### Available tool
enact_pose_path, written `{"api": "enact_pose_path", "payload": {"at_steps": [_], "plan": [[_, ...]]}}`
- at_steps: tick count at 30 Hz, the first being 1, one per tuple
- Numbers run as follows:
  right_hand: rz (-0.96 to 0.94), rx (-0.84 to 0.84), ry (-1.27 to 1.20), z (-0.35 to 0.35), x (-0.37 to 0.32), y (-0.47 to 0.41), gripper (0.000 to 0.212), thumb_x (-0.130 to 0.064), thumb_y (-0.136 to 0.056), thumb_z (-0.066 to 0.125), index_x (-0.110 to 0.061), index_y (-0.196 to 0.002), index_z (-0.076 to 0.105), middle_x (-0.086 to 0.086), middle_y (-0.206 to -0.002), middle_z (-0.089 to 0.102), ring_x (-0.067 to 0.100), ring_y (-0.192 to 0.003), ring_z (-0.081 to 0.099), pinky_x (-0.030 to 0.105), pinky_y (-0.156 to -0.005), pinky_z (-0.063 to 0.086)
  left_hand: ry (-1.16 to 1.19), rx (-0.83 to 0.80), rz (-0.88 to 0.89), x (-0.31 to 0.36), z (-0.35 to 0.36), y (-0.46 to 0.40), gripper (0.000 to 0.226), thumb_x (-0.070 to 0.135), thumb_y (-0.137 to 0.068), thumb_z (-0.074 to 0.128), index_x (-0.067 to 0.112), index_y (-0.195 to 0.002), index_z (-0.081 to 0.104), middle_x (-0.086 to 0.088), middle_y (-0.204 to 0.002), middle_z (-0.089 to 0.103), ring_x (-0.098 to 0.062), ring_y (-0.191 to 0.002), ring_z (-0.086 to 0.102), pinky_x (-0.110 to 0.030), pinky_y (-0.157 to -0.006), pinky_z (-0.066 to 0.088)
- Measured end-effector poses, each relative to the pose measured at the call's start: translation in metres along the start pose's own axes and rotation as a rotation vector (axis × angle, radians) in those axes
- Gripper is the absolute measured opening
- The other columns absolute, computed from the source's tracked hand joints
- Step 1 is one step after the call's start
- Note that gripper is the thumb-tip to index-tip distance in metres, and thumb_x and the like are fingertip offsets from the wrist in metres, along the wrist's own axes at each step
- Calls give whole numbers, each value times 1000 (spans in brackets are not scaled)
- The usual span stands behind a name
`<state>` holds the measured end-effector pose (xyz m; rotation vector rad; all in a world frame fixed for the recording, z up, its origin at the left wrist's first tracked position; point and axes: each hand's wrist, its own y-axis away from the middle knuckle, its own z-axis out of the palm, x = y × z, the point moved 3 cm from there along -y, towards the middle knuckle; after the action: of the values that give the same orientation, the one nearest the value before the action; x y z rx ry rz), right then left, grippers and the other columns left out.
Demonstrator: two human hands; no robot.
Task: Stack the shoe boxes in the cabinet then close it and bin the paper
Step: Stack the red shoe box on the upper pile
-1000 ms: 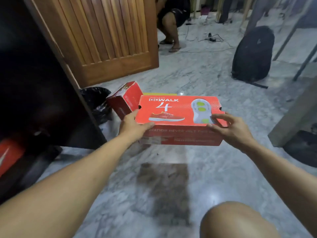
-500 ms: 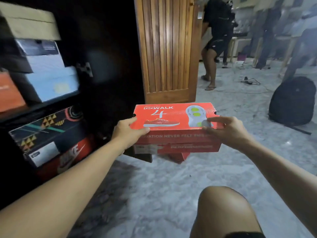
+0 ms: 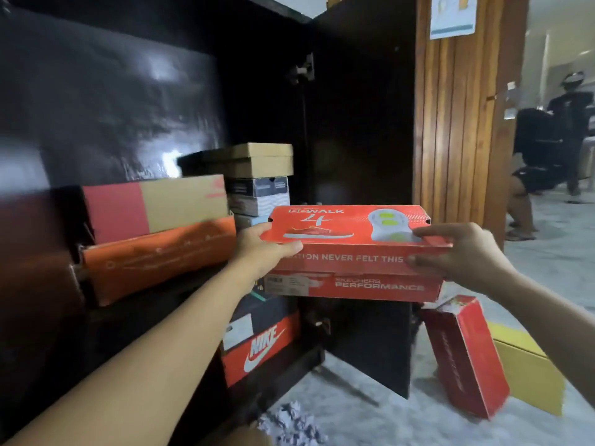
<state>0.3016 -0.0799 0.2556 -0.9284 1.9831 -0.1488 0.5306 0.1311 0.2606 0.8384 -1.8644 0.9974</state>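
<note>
Now both hands hold the red box [image 3: 351, 249] level by its ends, left hand [image 3: 260, 249] nearer the cabinet [image 3: 360, 123], right hand [image 3: 463, 252] outside, long axis crosswise, the shelf stacks [image 3: 257, 188] lying up-left.

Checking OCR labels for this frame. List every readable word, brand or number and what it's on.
"WALK" and "4": lid of the red shoe box held by both hands.
"NEVER FELT THIS": its lid edge, start covered.
"SKECHERS PERFORMANCE": its front side.
"NIKE": orange box low in the cabinet.
Too blurred: orange box on the shelf, grey box, wall paper, red box on the floor.
</note>
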Motion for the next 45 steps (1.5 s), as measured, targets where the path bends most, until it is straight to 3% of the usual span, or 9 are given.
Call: {"api": "enact_pose_path", "payload": {"at_steps": [4,8,12,14,24,31,36,40,45], "plan": [[-92,0,-34,11,-49,-37,57,-32,-64,88,-30,-117,68,4,-109,64,25,-88,67,46,-76,59,59,78,23,24,-37,-27,89,16,-64,89,10,-141,44,-2,-125,60,-11,-99,53,-23,-85,40],[-153,34,-110,18,-89,-72,58,-34,-62,89,-32,-117,68,3,-112,65,23,-85,68,45,-76,60,226,202,16,52,-71,-51,87,37,-67,86,12,-139,44,3,-119,58,-11,-93,54,-22,-77,38],[-243,53,-170,24,-127,-104,57,-34,-63,88,-31,-116,69,3,-114,64,21,-84,68,43,-75,60,354,405,55,80,-104,-71,40,41,-69,84,21,-85,52,5,-84,62,-13,-71,60,-26,-63,46],[-285,46,-209,26,-148,-120,54,-34,-62,88,-32,-113,70,3,-111,65,19,-80,70,41,-71,61,358,524,79,92,-119,-80,43,37,-69,84,22,-69,44,4,-76,63,-16,-65,62,-27,-61,50],[-490,104,-249,56,-263,-181,49,-33,-75,80,-28,-121,66,4,-116,66,13,-86,58,28,-75,50,260,900,146,124,-199,-124,43,49,-52,74,25,-81,54,-4,-97,70,-24,-79,71,-42,-77,60],[-503,44,-332,132,-311,-218,46,-28,-76,79,-30,-121,66,6,-115,67,26,-99,65,43,-88,54,107,791,147,100,-244,-142,80,14,-64,89,18,-134,51,-4,-124,61,-19,-103,64,-30,-86,54],[-463,-14,-409,186,-325,-239,41,-26,-78,78,-29,-118,69,7,-112,68,26,-100,64,36,-92,52,38,836,118,73,-267,-150,80,-2,-74,76,22,-143,41,-2,-125,56,-21,-104,61,-27,-64,52],[-444,-52,-437,220,-327,-251,39,-26,-79,78,-25,-117,69,9,-115,68,27,-106,62,33,-96,47,13,845,92,56,-283,-157,82,-8,-75,71,23,-144,39,-4,-125,60,-24,-103,64,-42,-87,56],[-452,-101,-480,252,-334,-257,38,-25,-78,78,-23,-115,70,8,-114,69,24,-105,63,26,-92,45,-31,870,116,48,-296,-161,78,-9,-77,69,21,-143,41,-4,-124,61,-21,-100,64,-36,-84,56]]}}
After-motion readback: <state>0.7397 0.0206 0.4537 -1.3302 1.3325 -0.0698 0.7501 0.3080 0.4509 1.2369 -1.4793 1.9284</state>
